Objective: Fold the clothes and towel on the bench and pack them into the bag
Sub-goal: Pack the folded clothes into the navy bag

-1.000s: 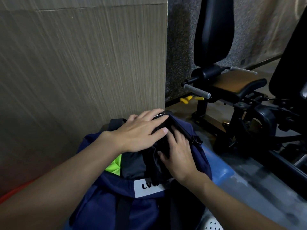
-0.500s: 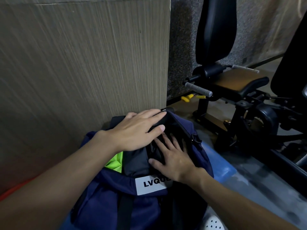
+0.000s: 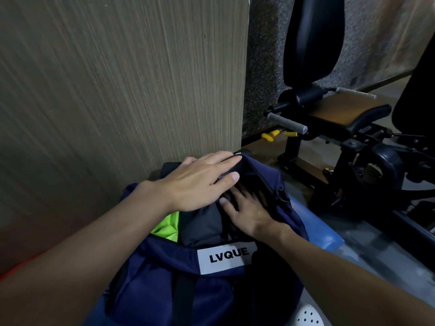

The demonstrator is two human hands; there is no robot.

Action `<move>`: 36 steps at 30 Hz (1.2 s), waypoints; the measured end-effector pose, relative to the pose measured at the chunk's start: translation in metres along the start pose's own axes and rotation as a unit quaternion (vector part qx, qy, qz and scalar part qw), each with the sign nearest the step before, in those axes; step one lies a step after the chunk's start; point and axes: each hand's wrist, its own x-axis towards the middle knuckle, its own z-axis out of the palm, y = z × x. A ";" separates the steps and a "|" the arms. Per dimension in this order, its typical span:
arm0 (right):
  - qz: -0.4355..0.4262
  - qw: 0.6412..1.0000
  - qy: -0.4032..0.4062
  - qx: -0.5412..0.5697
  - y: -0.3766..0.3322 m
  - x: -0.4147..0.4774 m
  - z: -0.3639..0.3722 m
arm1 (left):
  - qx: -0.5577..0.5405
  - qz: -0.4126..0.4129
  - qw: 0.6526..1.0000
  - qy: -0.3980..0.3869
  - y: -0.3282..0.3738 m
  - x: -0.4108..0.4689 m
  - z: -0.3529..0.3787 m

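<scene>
A navy bag (image 3: 164,285) with a white LVQUE label stands open on the blue bench (image 3: 327,238), against a wood-grain wall. Inside it lie a folded dark grey garment (image 3: 200,228) and a neon green garment (image 3: 166,228) at its left. My left hand (image 3: 197,182) lies flat with straight fingers across the far rim of the bag's opening. My right hand (image 3: 247,212) is inside the opening with its fingers spread, pressing on dark cloth next to the grey garment. The bag's depths are hidden under both hands.
A black weight machine (image 3: 348,128) with a padded seat, upright backrest and grey handle (image 3: 287,122) stands close on the right. The wood-grain wall panel (image 3: 117,90) rises right behind the bag. A white perforated shoe (image 3: 308,317) shows at the bottom edge.
My right hand slid back toward me and flattened on the cloth, uncovering the bag's label. My left hand stayed on the far rim.
</scene>
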 end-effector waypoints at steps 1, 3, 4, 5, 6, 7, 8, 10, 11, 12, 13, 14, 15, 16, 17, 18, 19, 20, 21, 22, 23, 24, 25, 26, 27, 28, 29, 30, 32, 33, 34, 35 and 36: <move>0.011 1.000 -0.003 0.010 0.001 0.003 -0.002 | 0.000 -0.001 1.000 -0.003 0.000 -0.001 0.000; -0.003 1.000 0.015 -0.019 0.000 0.002 -0.003 | 0.005 -0.009 1.000 -0.013 -0.001 -0.002 -0.001; -0.028 0.998 0.032 -0.046 -0.001 -0.003 -0.004 | 0.009 -0.012 1.000 -0.016 -0.001 -0.004 -0.002; -0.058 0.995 0.046 -0.072 -0.002 -0.010 -0.004 | 0.013 -0.011 1.000 -0.016 -0.003 -0.004 -0.003; -0.086 0.990 0.048 -0.096 -0.003 -0.017 -0.005 | 0.014 -0.007 1.000 -0.015 -0.004 -0.005 -0.003; -0.106 0.987 0.039 -0.114 -0.003 -0.023 -0.005 | 0.012 -0.004 1.000 -0.012 -0.005 -0.004 -0.003; -0.113 0.986 0.021 -0.123 -0.002 -0.028 -0.005 | 0.008 -0.001 1.000 -0.008 -0.006 -0.004 -0.002; -0.094 0.988 -0.023 -0.121 0.003 -0.032 -0.005 | 0.008 0.004 1.000 0.006 -0.007 -0.004 -0.001; -0.079 0.990 -0.044 -0.109 0.006 -0.032 -0.005 | 0.009 0.009 1.000 0.014 -0.007 -0.004 -0.001; -0.066 0.992 -0.057 -0.090 0.008 -0.032 -0.006 | 0.007 0.016 1.000 0.020 -0.006 -0.004 0.000; -0.061 0.994 -0.061 -0.074 0.009 -0.030 -0.008 | 0.002 0.020 0.999 0.025 -0.006 -0.004 0.000; -0.063 0.994 -0.058 -0.067 0.010 -0.027 -0.008 | -0.006 0.022 0.999 0.029 -0.005 -0.003 0.000; -0.064 0.994 -0.052 -0.066 0.011 -0.022 -0.008 | -0.015 0.021 0.999 0.033 -0.003 -0.003 -0.001; -0.060 0.995 -0.050 -0.065 0.011 -0.016 -0.008 | -0.025 0.018 0.999 0.036 -0.002 -0.001 -0.002; -0.047 0.996 -0.052 -0.058 0.011 -0.010 -0.007 | -0.034 0.017 0.999 0.038 0.001 0.000 -0.003; -0.033 0.997 -0.055 -0.049 0.013 -0.004 -0.006 | -0.040 0.016 0.998 0.039 0.003 0.001 -0.005; -0.022 0.997 -0.058 -0.043 0.015 0.001 -0.004 | -0.043 0.016 0.998 0.039 0.003 0.001 -0.006; -0.016 0.997 -0.060 -0.040 0.016 0.004 -0.002 | -0.043 0.018 0.998 0.037 0.004 0.001 -0.007; -0.011 0.997 -0.062 -0.038 0.017 0.006 0.001 | -0.042 0.018 0.998 0.033 0.004 0.000 -0.007; -0.009 0.997 -0.063 -0.038 0.017 0.006 0.001 | -0.043 0.016 0.999 0.029 0.004 -0.001 -0.008; -0.008 0.997 -0.061 -0.038 0.016 0.005 0.001 | -0.047 0.013 0.998 0.025 0.003 -0.002 -0.008; -0.012 0.998 -0.052 -0.042 0.015 0.003 0.001 | -0.053 0.011 0.998 0.023 0.003 -0.002 -0.008; -0.023 0.998 -0.036 -0.051 0.013 0.001 0.000 | -0.059 0.009 0.998 0.025 0.004 -0.002 -0.009; -0.038 0.997 -0.017 -0.064 0.012 -0.001 0.001 | -0.064 0.009 0.998 0.028 0.004 -0.001 -0.010; -0.051 0.996 0.001 -0.078 0.011 -0.003 0.001 | -0.071 0.011 0.997 0.032 0.005 -0.001 -0.010; -0.061 0.995 0.009 -0.084 0.011 -0.004 0.002 | -0.081 0.013 0.996 0.036 0.004 -0.001 -0.010; -0.067 0.994 0.006 -0.081 0.011 -0.004 0.004 | -0.092 0.016 0.995 0.039 0.003 0.000 -0.008; -0.067 0.995 0.000 -0.071 0.012 -0.002 0.005 | -0.103 0.022 0.994 0.041 0.002 0.001 -0.007; -0.056 0.997 -0.010 -0.049 0.017 0.010 0.006 | -0.128 0.028 0.990 0.047 -0.001 0.002 -0.003; -0.048 0.998 -0.015 -0.036 0.018 0.017 0.006 | -0.140 0.027 0.988 0.051 -0.003 0.002 -0.001; -0.043 0.998 -0.022 -0.028 0.019 0.023 0.005 | -0.150 0.026 0.987 0.054 -0.004 0.002 0.000; -0.042 0.998 -0.027 -0.027 0.019 0.027 0.005 | -0.156 0.025 0.986 0.055 -0.005 0.002 0.000; -0.045 0.998 -0.027 -0.034 0.020 0.030 0.007 | -0.160 0.025 0.985 0.056 -0.006 0.002 -0.001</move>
